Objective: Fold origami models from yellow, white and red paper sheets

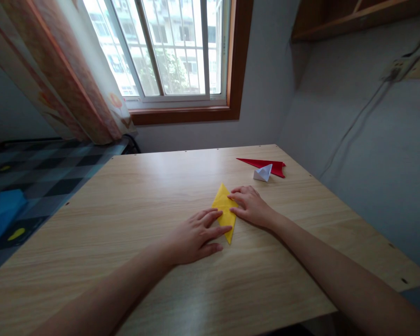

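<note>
On a wooden tabletop (133, 219) by the window, the left hand (196, 235) and right hand (250, 205), both flat and open, pin a folded yellow paper (224, 205). Uneven pressure could shift the paper and skew its crease. No containers appear; red paper (262, 163) and a white fold (263, 173) lie beyond.

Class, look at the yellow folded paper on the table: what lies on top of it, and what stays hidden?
Fingers of the left hand and the right hand press flat on the yellow paper. The paper's middle edges under those fingers are covered. Beneath it is the wooden table.
</note>
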Demonstrator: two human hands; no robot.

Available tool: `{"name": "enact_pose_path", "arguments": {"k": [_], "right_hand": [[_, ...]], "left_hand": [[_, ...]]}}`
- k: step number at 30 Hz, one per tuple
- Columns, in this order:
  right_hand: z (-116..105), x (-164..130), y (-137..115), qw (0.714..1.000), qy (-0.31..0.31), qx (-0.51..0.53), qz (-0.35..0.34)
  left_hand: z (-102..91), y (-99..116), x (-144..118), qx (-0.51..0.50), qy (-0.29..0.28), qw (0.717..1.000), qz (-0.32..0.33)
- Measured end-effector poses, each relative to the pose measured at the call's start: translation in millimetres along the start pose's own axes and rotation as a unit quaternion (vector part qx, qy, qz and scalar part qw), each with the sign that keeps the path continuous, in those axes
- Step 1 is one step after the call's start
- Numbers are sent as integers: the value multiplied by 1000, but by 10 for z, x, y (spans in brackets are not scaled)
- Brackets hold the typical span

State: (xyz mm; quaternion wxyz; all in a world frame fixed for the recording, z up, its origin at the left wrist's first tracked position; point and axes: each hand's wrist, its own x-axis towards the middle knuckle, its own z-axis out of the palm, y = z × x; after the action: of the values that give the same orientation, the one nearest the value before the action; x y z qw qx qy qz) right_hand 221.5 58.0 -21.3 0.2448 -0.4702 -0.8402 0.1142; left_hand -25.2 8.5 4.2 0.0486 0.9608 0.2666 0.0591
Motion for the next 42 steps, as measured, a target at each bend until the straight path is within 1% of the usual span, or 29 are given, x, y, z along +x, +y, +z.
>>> {"name": "enact_pose_path", "arguments": {"k": [7,13,17,22,30,37,42], "right_hand": [[-25,21,-30,998,38,50,-3],[-45,25,-99,994,35,105,23],[-21,28,-97,990,36,128,38],[3,46,-60,991,21,130,31],[22,70,-35,993,24,120,-5],[25,66,-21,992,28,123,-14],[25,71,-18,992,31,123,-25]], "left_hand": [[20,-6,-11,-3,5,1000,1],[39,-17,-11,-17,7,1000,-6],[27,-9,-8,-17,0,1000,-8],[1,9,2,-18,-4,1000,-10],[-50,28,48,-7,-11,1000,-10],[-25,27,28,-6,-4,1000,-13],[-51,24,43,-8,-21,1000,-17]]}}
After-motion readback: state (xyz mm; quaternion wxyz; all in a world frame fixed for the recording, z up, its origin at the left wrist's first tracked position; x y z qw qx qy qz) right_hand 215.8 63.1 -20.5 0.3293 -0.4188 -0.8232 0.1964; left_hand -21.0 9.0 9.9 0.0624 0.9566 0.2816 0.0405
